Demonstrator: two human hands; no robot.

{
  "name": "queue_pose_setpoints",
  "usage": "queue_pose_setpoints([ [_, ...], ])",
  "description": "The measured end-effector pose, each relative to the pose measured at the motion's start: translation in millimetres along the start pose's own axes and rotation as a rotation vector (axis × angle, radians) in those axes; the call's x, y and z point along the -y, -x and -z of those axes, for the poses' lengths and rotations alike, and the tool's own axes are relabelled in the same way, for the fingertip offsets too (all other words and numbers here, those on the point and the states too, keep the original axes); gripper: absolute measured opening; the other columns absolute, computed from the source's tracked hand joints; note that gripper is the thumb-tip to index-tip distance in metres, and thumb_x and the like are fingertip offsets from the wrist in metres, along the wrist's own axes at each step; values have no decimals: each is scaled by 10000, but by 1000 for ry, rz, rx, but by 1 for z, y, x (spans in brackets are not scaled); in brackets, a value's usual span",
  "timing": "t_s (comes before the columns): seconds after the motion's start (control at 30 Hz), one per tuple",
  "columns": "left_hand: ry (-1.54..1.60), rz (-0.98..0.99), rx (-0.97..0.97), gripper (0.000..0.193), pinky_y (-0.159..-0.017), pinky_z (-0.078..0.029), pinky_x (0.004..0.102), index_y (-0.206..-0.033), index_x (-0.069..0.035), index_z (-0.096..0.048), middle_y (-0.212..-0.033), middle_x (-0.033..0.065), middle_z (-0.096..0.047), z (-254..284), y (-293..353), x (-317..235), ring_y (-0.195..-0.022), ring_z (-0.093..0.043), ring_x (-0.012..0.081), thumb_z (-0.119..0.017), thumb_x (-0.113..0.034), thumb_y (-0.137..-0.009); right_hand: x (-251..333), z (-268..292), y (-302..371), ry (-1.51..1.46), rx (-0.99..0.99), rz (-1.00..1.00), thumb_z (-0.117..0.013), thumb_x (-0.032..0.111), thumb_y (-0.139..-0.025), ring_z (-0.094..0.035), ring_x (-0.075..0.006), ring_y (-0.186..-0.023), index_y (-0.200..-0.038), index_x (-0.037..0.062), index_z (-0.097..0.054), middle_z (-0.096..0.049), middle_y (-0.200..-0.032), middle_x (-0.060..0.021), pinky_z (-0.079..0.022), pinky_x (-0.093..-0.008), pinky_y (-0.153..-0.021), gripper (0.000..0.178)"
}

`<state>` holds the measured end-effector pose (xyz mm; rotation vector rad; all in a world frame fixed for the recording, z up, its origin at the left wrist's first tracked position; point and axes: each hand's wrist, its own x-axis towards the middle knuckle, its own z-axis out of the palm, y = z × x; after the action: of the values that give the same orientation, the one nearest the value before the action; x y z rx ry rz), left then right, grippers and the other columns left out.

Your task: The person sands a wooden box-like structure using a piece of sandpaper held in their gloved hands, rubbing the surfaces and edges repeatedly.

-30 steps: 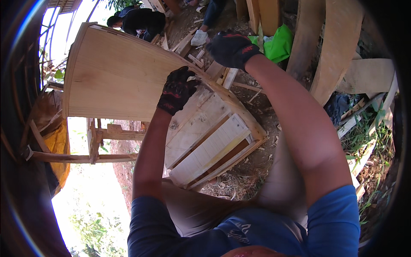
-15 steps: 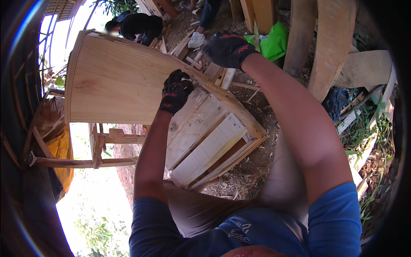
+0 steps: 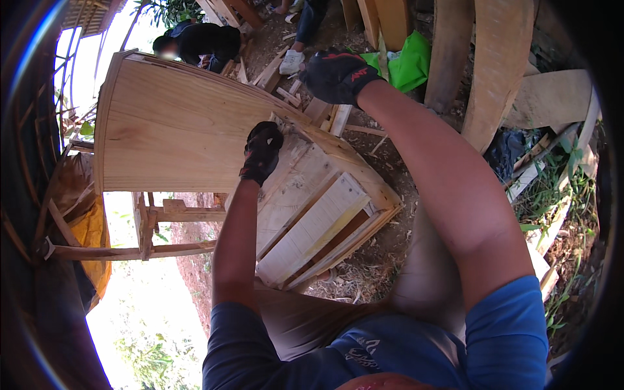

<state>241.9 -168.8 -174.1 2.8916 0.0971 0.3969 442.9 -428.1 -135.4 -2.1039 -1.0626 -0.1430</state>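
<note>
In the head view, I am close up to the slatted bench [image 3: 315, 224], and the wide pale panel [image 3: 169, 123] lies to its left and beyond it, the panel's right-hand end running in along the bench's far edge. My left hand [image 3: 263, 155], gloved in black, is over the bench's far left part, just beside the panel; its fingers are curled in, but whether they grip the panel, something small or nothing, I cannot tell. My right hand [image 3: 338, 77], gloved too, is out beyond the bench's far edge with the fingers bent inward; its back faces me, so I cannot tell what, if anything, it grasps. The danger I see is a pinch: if the panel shifted toward the bench, my left fingers could be caught between the two. What bears the panel's weight is partly hidden, and the rough timber frame [image 3: 145, 244] left of the bench looks thin, so a hard push on one end might tip things. Loose offcuts [image 3: 288, 97] beyond the bench could roll underfoot, and a bent co-worker [image 3: 208, 44] is near the panel's far edge, where a slip might reach that person.
</note>
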Motion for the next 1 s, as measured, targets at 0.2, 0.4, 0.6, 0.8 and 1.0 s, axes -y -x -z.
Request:
queue_pose_setpoints([
  [0.2,79,166,-8,102,-1054,-503,453,-966,-113,-771,-1237,139,-716,1,13,-6,-1226,-637,374,-756,-173,-885,-14,-34,-11,178,83,59,-484,400,-1060,-726,-427,-945,-1008,71,-754,-757,-988,-218,-579,-502,-858,429],
  [0.4,46,67,-46,245,-1044,-512,450,-1076,-145,-810,-1242,127,-713,1,5,-23,-1250,-626,346,-835,-257,-860,-76,-90,-36,1162,-144,414,-509,402,-1053,-727,-426,-936,-1015,80,-754,-756,-974,-214,-578,-504,-842,406],
  [0.6,57,284,-25,201,-955,-555,424,-984,-136,-839,-1162,105,-735,2,13,-32,-1112,-695,307,-864,-259,-828,-19,-41,-9,254,100,135,-531,405,-1045,-726,-423,-932,-1011,94,-754,-755,-953,-202,-582,-494,-818,384],
  [0.8,154,260,-25,108,-898,-558,431,-921,-125,-842,-1075,110,-748,-7,-1,-31,-1041,-715,313,-795,-198,-856,-39,-28,-8,246,-87,278,-540,396,-1035,-722,-412,-941,-1012,104,-750,-742,-958,-213,-577,-502,-812,360],
  [1.0,-105,109,-113,72,-871,-536,464,-864,-99,-802,-996,121,-717,-16,5,-34,-1018,-676,350,-759,-157,-857,-41,-49,-14,840,-22,500,-589,221,-992,-712,-245,-862,-984,115,-793,-742,-919,-43,-549,-365,-715,231],
])
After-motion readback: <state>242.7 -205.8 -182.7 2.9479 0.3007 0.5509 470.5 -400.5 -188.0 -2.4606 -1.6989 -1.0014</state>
